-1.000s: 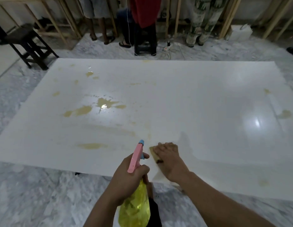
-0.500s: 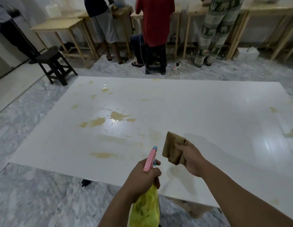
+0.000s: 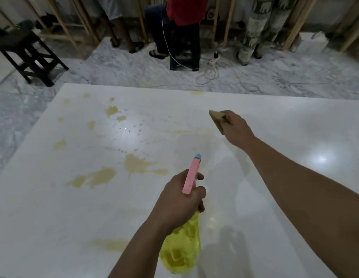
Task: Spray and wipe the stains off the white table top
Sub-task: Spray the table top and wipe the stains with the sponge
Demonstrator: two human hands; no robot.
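The white table top (image 3: 275, 121) fills most of the view. Yellowish-brown stains (image 3: 138, 164) lie on its left half, with small droplets near a light reflection. My left hand (image 3: 181, 199) grips a spray bottle (image 3: 181, 251) with a yellow body and a pink head tipped in blue, pointing away from me over the table. My right hand (image 3: 237, 128) reaches far out and holds a brown cloth (image 3: 217, 119) above the table's far middle part.
Beyond the table's far edge, on the marble floor (image 3: 124, 69), lie a power strip with cables (image 3: 212, 63). Three people stand at wooden benches at the back. A dark stool (image 3: 28, 57) stands at the far left.
My right hand lifted the cloth off the near edge and carried it out toward the far middle of the table. The view moved forward over the table; the bottle stays in my left hand.
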